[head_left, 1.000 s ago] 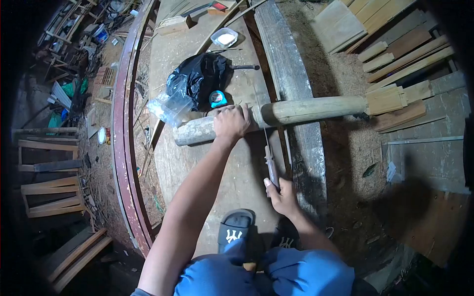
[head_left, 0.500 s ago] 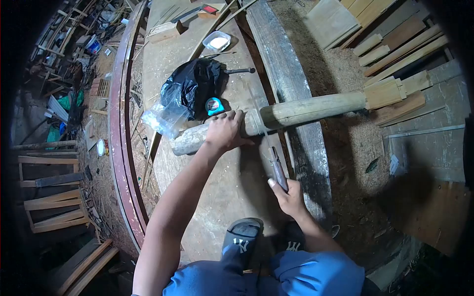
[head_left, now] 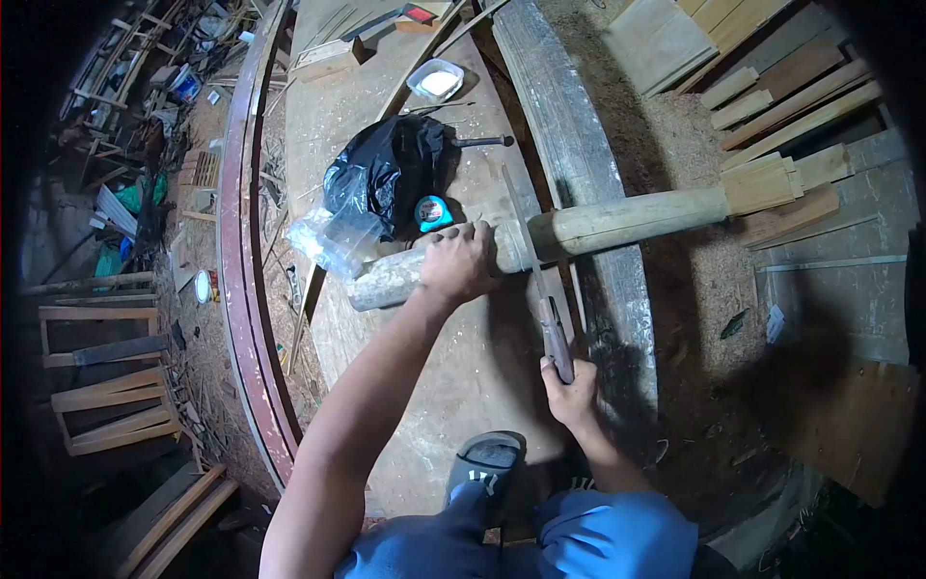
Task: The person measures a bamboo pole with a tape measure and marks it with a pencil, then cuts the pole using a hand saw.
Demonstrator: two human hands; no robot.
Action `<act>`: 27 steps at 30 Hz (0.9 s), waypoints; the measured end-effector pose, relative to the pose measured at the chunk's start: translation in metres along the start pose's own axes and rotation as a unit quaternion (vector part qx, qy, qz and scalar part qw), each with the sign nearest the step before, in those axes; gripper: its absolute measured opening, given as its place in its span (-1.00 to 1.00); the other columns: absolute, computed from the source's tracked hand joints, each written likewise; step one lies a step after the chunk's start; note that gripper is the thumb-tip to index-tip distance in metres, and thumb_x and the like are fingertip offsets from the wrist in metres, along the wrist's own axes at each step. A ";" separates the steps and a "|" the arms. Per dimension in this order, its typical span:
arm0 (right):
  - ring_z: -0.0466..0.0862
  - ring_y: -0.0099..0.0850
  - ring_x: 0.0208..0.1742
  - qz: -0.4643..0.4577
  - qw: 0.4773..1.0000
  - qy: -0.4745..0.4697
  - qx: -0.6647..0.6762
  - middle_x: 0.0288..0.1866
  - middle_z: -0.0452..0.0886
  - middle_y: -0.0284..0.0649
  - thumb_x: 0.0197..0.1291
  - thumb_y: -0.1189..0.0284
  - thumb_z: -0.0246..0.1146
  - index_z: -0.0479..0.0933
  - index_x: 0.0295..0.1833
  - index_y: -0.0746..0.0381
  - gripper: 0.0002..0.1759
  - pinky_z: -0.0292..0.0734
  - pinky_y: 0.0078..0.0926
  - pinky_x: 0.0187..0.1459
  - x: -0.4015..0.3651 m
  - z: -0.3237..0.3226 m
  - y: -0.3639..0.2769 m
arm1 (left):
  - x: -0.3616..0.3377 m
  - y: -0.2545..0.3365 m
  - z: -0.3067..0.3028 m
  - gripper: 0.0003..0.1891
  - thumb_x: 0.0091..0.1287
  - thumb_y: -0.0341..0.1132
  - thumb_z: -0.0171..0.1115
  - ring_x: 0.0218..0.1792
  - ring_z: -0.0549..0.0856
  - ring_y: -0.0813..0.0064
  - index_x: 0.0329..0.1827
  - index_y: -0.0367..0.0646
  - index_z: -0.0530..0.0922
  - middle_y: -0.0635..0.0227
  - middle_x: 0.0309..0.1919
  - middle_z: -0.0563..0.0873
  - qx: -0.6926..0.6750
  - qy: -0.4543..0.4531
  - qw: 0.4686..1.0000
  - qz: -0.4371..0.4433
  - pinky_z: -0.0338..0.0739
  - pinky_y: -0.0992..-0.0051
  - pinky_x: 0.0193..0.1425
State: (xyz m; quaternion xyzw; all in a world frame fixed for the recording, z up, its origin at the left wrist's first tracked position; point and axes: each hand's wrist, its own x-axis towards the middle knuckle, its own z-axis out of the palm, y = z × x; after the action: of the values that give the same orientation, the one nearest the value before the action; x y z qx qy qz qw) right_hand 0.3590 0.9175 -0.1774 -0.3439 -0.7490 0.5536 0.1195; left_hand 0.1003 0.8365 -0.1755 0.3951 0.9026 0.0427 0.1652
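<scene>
A round wooden log (head_left: 641,218) lies across the plank bench, its paler left end toward the bench's middle. My left hand (head_left: 459,262) presses on top of it, fingers curled over the wood. A handsaw (head_left: 552,333) is in my right hand (head_left: 572,394), whose fingers are closed around its handle. The saw's thin blade crosses the log just right of my left hand and points away from me. Whether the teeth sit in a cut is too small to tell. Close behind my left hand are a teal tape measure (head_left: 431,211) and a black plastic bag (head_left: 381,179).
A tool with a dark shaft (head_left: 482,141) sticks out beside the bag. Farther back stand a plastic tub (head_left: 436,81) of white material and a wooden block (head_left: 328,60). A weathered beam (head_left: 569,125) runs along the right. Boards lie on sawdust beyond it. My sandalled foot (head_left: 489,458) is on the bench.
The whole view has shifted slightly, moving the scene right and down. The saw blade shows its face more broadly now. Both hands keep their holds.
</scene>
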 end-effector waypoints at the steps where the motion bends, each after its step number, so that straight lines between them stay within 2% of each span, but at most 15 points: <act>1: 0.36 -0.58 -0.69 0.010 1.000 -0.007 0.004 -0.76 0.34 -0.37 0.27 0.38 0.40 0.38 -0.66 0.24 -0.52 0.19 -0.35 -0.59 -0.001 -0.001 0.004 | -0.001 -0.002 0.006 -0.26 0.01 0.10 0.56 0.10 0.73 0.02 0.16 -0.15 0.49 0.07 0.05 0.72 -0.002 0.053 0.998 0.019 0.62 0.05 0.16; 2: 0.35 -0.58 -0.70 0.015 1.000 -0.012 0.008 -0.77 0.33 -0.37 0.26 0.38 0.40 0.38 -0.67 0.24 -0.51 0.19 -0.33 -0.60 0.001 -0.002 0.007 | 0.000 -0.005 0.011 -0.27 0.00 0.15 0.56 0.03 0.76 0.01 0.13 -0.11 0.52 0.10 -0.01 0.74 -0.005 0.109 0.993 0.038 0.62 0.03 0.12; 4: 0.34 -0.58 -0.70 0.019 1.000 -0.010 -0.011 -0.78 0.32 -0.38 0.28 0.37 0.38 0.36 -0.69 0.24 -0.48 0.18 -0.33 -0.60 0.005 -0.007 0.001 | 0.001 -0.005 0.007 -0.23 -0.01 0.17 0.57 0.03 0.76 0.01 0.17 -0.10 0.52 0.06 0.03 0.73 -0.007 0.111 0.993 0.032 0.63 0.05 0.13; 7: 0.34 -0.58 -0.69 0.039 0.998 -0.052 -0.015 -0.78 0.33 -0.31 0.33 0.38 0.33 0.38 -0.66 0.29 -0.50 0.16 -0.31 -0.59 0.014 -0.017 -0.012 | 0.004 -0.001 -0.003 -0.19 -0.02 0.26 0.58 0.05 0.76 0.00 0.16 -0.11 0.52 0.04 0.01 0.74 -0.009 0.000 0.999 -0.030 0.65 0.07 0.11; 11: 0.35 -0.61 -0.66 0.037 0.997 -0.061 -0.009 -0.77 0.31 -0.35 0.34 0.38 0.31 0.38 -0.66 0.29 -0.50 0.16 -0.33 -0.58 0.022 -0.020 -0.010 | 0.002 0.001 -0.009 -0.21 -0.02 0.29 0.57 0.04 0.77 0.00 0.07 -0.14 0.54 0.04 0.00 0.75 0.016 0.003 1.000 -0.023 0.67 0.06 0.08; 15: 0.38 -0.59 -0.67 0.063 0.996 -0.062 0.002 -0.77 0.33 -0.30 0.33 0.40 0.32 0.41 -0.65 0.30 -0.53 0.19 -0.32 -0.58 -0.006 -0.035 -0.009 | -0.001 0.000 0.004 -0.23 -0.03 0.26 0.57 0.03 0.78 0.01 0.06 -0.14 0.54 0.04 0.01 0.74 0.012 0.018 1.000 -0.017 0.67 0.06 0.07; 16: 0.38 -0.59 -0.67 0.064 0.996 -0.061 0.003 -0.77 0.33 -0.30 0.33 0.40 0.32 0.41 -0.65 0.30 -0.53 0.19 -0.32 -0.58 -0.006 -0.035 -0.009 | -0.002 -0.001 0.008 -0.24 -0.03 0.24 0.58 0.02 0.78 0.02 0.05 -0.14 0.54 0.04 0.00 0.74 0.015 0.063 0.998 0.006 0.67 0.08 0.07; 17: 0.38 -0.57 -0.68 0.050 0.997 -0.057 -0.013 -0.77 0.34 -0.27 0.32 0.40 0.32 0.41 -0.65 0.30 -0.53 0.20 -0.30 -0.58 -0.005 -0.036 -0.008 | -0.003 -0.002 0.012 -0.26 -0.04 0.22 0.58 0.01 0.78 0.04 0.04 -0.13 0.54 0.05 0.00 0.75 0.018 0.108 0.994 0.027 0.66 0.09 0.08; 19: 0.39 -0.50 -0.69 0.009 0.997 -0.057 -0.050 -0.76 0.34 -0.19 0.29 0.38 0.35 0.41 -0.64 0.31 -0.54 0.23 -0.26 -0.57 0.007 -0.032 -0.006 | -0.008 0.001 0.014 -0.27 -0.03 0.17 0.58 0.05 0.76 0.05 0.06 -0.15 0.53 0.04 0.00 0.74 0.027 0.128 0.991 0.034 0.65 0.12 0.11; 20: 0.38 -0.47 -0.69 -0.019 0.999 -0.042 -0.029 -0.75 0.34 -0.16 0.27 0.37 0.36 0.41 -0.62 0.32 -0.55 0.24 -0.25 -0.56 0.019 -0.024 -0.009 | -0.009 0.003 0.015 -0.28 -0.03 0.12 0.58 0.08 0.75 0.06 0.07 -0.17 0.52 0.03 0.01 0.73 0.036 0.146 0.988 0.043 0.64 0.14 0.15; 21: 0.38 -0.47 -0.68 -0.014 0.998 -0.044 -0.031 -0.75 0.34 -0.16 0.28 0.37 0.35 0.42 -0.61 0.32 -0.56 0.24 -0.25 -0.55 0.031 -0.018 -0.012 | -0.008 0.004 0.014 -0.28 -0.03 0.12 0.58 0.08 0.75 0.06 0.07 -0.17 0.52 0.03 0.01 0.73 0.035 0.146 0.988 0.043 0.64 0.14 0.15; 23: 0.37 -0.47 -0.66 0.006 0.999 -0.052 -0.011 -0.75 0.33 -0.17 0.30 0.39 0.33 0.42 -0.60 0.32 -0.57 0.25 -0.26 -0.54 0.038 -0.012 -0.011 | -0.005 0.004 0.009 -0.26 -0.03 0.11 0.58 0.13 0.72 0.08 0.10 -0.18 0.52 0.04 0.03 0.72 0.003 0.065 0.998 -0.002 0.63 0.13 0.15; 26: 0.39 -0.49 -0.66 -0.012 0.998 -0.061 0.003 -0.74 0.35 -0.18 0.31 0.38 0.32 0.42 -0.61 0.32 -0.56 0.25 -0.26 -0.54 0.005 -0.022 -0.003 | -0.006 0.001 0.010 -0.26 -0.03 0.13 0.58 0.12 0.73 0.08 0.08 -0.18 0.53 0.05 0.03 0.72 0.015 0.100 0.994 0.036 0.63 0.12 0.15; 27: 0.42 -0.51 -0.66 0.008 0.997 -0.062 -0.041 -0.75 0.34 -0.17 0.32 0.37 0.32 0.41 -0.61 0.33 -0.54 0.25 -0.26 -0.55 -0.008 -0.028 -0.007 | -0.005 0.000 0.010 -0.26 -0.03 0.13 0.58 0.12 0.73 0.08 0.08 -0.18 0.53 0.05 0.03 0.72 0.016 0.101 0.994 0.037 0.63 0.12 0.15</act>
State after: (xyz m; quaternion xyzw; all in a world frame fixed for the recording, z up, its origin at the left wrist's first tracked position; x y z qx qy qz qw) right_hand 0.3780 0.9324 -0.1596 -0.3194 -0.7743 0.5435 0.0547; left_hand 0.1061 0.8323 -0.1834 0.4246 0.9000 0.0737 0.0650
